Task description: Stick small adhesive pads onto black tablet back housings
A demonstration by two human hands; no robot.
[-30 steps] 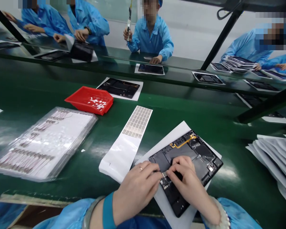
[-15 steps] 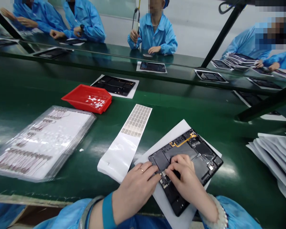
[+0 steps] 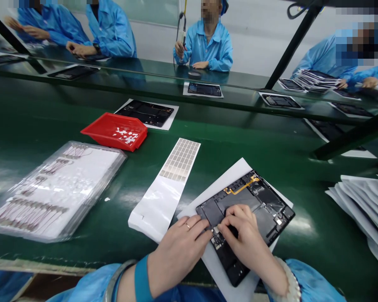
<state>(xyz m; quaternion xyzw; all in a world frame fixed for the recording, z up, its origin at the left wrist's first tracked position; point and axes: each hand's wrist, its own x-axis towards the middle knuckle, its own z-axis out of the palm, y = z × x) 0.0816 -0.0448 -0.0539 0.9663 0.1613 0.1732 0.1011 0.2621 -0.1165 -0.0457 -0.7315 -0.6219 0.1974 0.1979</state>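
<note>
An opened tablet [image 3: 245,201], its black inside and an orange flat cable [image 3: 243,186] showing, lies at a slant on a white sheet [image 3: 228,178] in front of me. My left hand [image 3: 181,251] holds the tablet's left edge, with its fingertips beside a small circuit board [image 3: 218,239]. Over the tablet, my right hand [image 3: 244,235] has thumb and forefinger pinched together at that board. Whatever lies between those fingertips is too small to make out. Left of the tablet is a strip of grey rectangular stickers [image 3: 181,159] on white backing.
A clear tray [image 3: 91,167] of small wired parts lies left, below a red bin [image 3: 107,130] with white scraps. Another open tablet [image 3: 146,112] sits behind the bin. White sheets [image 3: 362,209] are stacked right. Dark posts [image 3: 349,136] cross the bench; co-workers in blue sit opposite.
Both my hands stay in place on the tablet. The open tablet behind the red bin has shifted slightly left, while tablets farther back have shifted slightly right. The co-worker opposite moved a little.
</note>
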